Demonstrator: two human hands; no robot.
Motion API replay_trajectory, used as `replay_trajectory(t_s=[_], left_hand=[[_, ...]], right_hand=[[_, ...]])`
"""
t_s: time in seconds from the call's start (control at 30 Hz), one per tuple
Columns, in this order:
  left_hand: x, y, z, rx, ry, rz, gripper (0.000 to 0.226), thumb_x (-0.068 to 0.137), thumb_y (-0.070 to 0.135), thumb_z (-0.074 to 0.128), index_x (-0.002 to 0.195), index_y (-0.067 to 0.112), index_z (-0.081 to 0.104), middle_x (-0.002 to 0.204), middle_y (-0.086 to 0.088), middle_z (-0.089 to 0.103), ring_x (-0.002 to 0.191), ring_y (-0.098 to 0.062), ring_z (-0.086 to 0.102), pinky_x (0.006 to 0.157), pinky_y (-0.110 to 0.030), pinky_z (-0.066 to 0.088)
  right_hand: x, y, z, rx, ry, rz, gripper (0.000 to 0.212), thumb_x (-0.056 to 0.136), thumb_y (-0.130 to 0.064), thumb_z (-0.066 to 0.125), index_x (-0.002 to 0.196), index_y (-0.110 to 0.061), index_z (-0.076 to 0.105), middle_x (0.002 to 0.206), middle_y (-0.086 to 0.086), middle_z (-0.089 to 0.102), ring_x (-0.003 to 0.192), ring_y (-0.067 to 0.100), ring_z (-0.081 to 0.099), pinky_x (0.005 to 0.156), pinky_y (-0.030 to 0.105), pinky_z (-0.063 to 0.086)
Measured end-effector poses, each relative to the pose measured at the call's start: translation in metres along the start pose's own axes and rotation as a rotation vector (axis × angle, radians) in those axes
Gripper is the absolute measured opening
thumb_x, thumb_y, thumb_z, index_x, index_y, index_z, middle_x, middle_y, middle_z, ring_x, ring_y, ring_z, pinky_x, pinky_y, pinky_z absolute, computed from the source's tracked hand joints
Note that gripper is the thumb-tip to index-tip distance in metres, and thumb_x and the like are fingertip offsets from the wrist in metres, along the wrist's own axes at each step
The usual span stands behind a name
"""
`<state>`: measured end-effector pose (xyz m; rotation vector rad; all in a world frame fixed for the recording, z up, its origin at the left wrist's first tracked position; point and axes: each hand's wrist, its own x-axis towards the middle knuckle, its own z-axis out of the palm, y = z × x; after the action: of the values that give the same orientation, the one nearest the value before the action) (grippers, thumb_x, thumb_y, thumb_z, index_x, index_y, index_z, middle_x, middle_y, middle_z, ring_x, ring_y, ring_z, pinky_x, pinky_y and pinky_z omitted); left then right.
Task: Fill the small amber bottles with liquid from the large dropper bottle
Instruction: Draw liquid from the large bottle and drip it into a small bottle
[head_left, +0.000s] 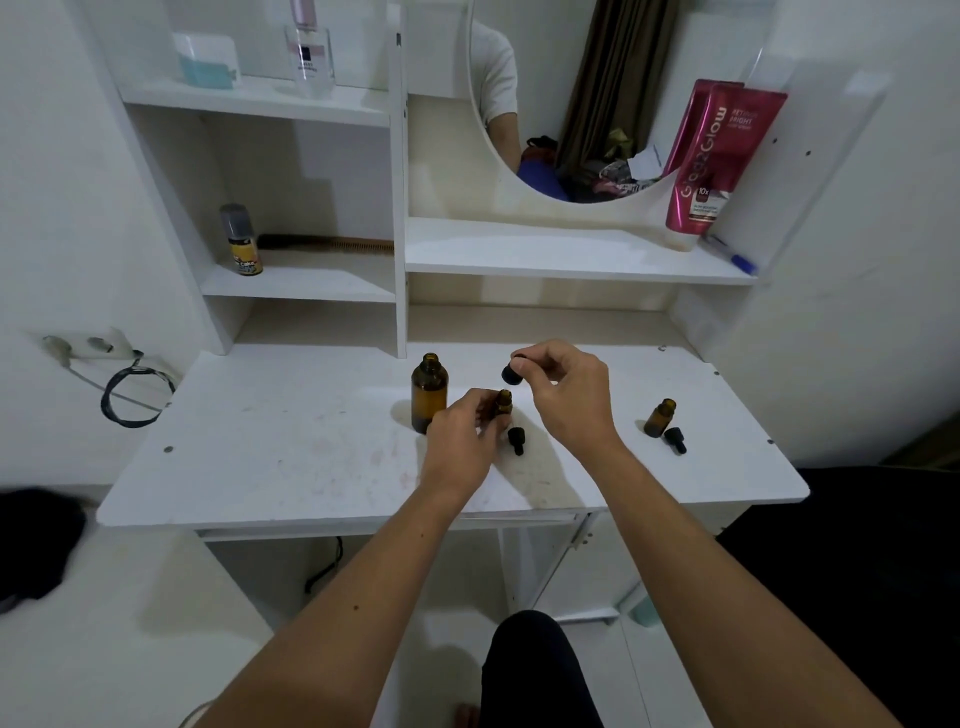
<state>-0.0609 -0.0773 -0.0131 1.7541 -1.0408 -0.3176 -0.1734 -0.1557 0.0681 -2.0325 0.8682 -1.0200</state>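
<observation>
A: What stands at the left on the desk (270, 431)?

B: The big bottle (429, 393), upright and open, with no cap on it. It is amber and stands a little left of the middle.

A: And the left hand (460, 441)?

B: It is just right of the big bottle, near side. Its fingers close around a small bottle (503, 402), which is upright with an open mouth. A black cap (516, 439) lies on the desk just right of this hand.

A: What does the right hand (567, 396) do?

B: It hovers above and a little right of that small bottle. It pinches the black dropper (512, 373) at the bulb. I cannot tell whether liquid is in the dropper.

A: Anything more to the right?

B: Yes, a second small bottle (660, 417), open and upright, well apart from the hands. Its cap (676, 439) lies just beside it, on the near right.
</observation>
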Motion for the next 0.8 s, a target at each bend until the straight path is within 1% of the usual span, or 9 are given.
replay_trajectory(t_s=[0.07, 0.17, 0.33, 0.4, 0.47, 0.53, 0.63, 0.7, 0.8], left_hand=[[-0.001, 0.001, -0.001, 0.002, -0.008, -0.010, 0.027, 0.098, 0.017, 0.069, 0.125, 0.020, 0.067, 0.107, 0.012, 0.072, 0.101, -0.006, 0.068, 0.093, -0.019, 0.053], [-0.004, 0.002, -0.003, -0.009, -0.028, -0.036, 0.046, 0.097, 0.024, 0.072, 0.140, 0.016, 0.058, 0.128, 0.005, 0.069, 0.118, -0.010, 0.064, 0.098, -0.020, 0.047], [-0.021, 0.002, -0.014, -0.062, -0.044, -0.025, 0.048, 0.095, 0.029, 0.073, 0.139, 0.015, 0.059, 0.133, 0.002, 0.068, 0.121, -0.011, 0.065, 0.105, -0.028, 0.052], [-0.029, -0.001, -0.024, -0.089, -0.021, -0.034, 0.043, 0.095, 0.029, 0.074, 0.134, 0.017, 0.062, 0.126, 0.004, 0.071, 0.113, -0.007, 0.067, 0.100, -0.025, 0.055], [-0.033, -0.006, -0.037, -0.118, 0.025, -0.049, 0.035, 0.094, 0.028, 0.074, 0.127, 0.018, 0.065, 0.110, 0.009, 0.072, 0.099, -0.004, 0.069, 0.089, -0.015, 0.056], [-0.034, -0.009, -0.053, -0.119, 0.094, -0.067, 0.023, 0.094, 0.027, 0.075, 0.114, 0.019, 0.067, 0.097, 0.011, 0.070, 0.090, -0.005, 0.067, 0.077, -0.009, 0.053], [-0.031, -0.015, -0.073, -0.095, 0.193, -0.108, 0.020, 0.091, 0.029, 0.077, 0.102, 0.021, 0.063, 0.091, 0.008, 0.067, 0.084, -0.010, 0.065, 0.068, -0.010, 0.050], [-0.025, -0.019, -0.080, -0.076, 0.226, -0.142, 0.030, 0.088, 0.032, 0.080, 0.107, 0.019, 0.060, 0.096, 0.003, 0.065, 0.088, -0.015, 0.064, 0.073, -0.017, 0.052], [-0.014, -0.021, -0.080, -0.092, 0.161, -0.167, 0.055, 0.084, 0.034, 0.084, 0.128, 0.019, 0.054, 0.122, 0.001, 0.061, 0.106, -0.016, 0.062, 0.090, -0.027, 0.056]], right_hand=[[-0.001, -0.003, -0.002, 0.008, -0.026, 0.000, 0.009, 0.095, -0.011, 0.073, 0.101, -0.012, 0.080, 0.092, -0.004, 0.080, 0.087, 0.004, 0.075, 0.084, 0.011, 0.053], [-0.001, -0.011, -0.007, 0.012, -0.007, -0.019, 0.015, 0.097, -0.011, 0.072, 0.110, -0.010, 0.079, 0.093, -0.005, 0.080, 0.088, -0.001, 0.074, 0.084, 0.008, 0.052], [-0.001, -0.028, -0.016, 0.033, 0.082, -0.049, 0.017, 0.098, -0.015, 0.072, 0.113, -0.011, 0.078, 0.094, -0.005, 0.079, 0.092, 0.004, 0.075, 0.089, 0.013, 0.055], [-0.002, -0.036, -0.014, 0.057, 0.091, -0.078, 0.017, 0.098, -0.014, 0.071, 0.113, -0.012, 0.077, 0.095, -0.008, 0.078, 0.094, 0.003, 0.075, 0.091, 0.017, 0.057], [-0.001, -0.045, -0.011, 0.093, 0.087, -0.102, 0.017, 0.098, -0.014, 0.071, 0.115, -0.014, 0.077, 0.098, -0.008, 0.078, 0.097, 0.006, 0.075, 0.093, 0.019, 0.058], [0.001, -0.054, -0.005, 0.128, 0.082, -0.110, 0.018, 0.098, -0.016, 0.072, 0.115, -0.013, 0.077, 0.103, -0.003, 0.079, 0.099, 0.010, 0.075, 0.094, 0.022, 0.058], [0.006, -0.067, 0.004, 0.199, 0.080, -0.108, 0.019, 0.098, -0.016, 0.072, 0.116, -0.011, 0.077, 0.104, -0.001, 0.080, 0.101, 0.011, 0.075, 0.096, 0.025, 0.058], [0.010, -0.074, 0.009, 0.238, 0.085, -0.110, 0.017, 0.098, -0.016, 0.072, 0.114, -0.013, 0.078, 0.104, -0.002, 0.080, 0.101, 0.011, 0.075, 0.097, 0.026, 0.058], [0.018, -0.081, 0.016, 0.281, 0.097, -0.104, 0.017, 0.099, -0.016, 0.071, 0.114, -0.012, 0.078, 0.105, -0.004, 0.079, 0.101, 0.009, 0.074, 0.096, 0.023, 0.057]])
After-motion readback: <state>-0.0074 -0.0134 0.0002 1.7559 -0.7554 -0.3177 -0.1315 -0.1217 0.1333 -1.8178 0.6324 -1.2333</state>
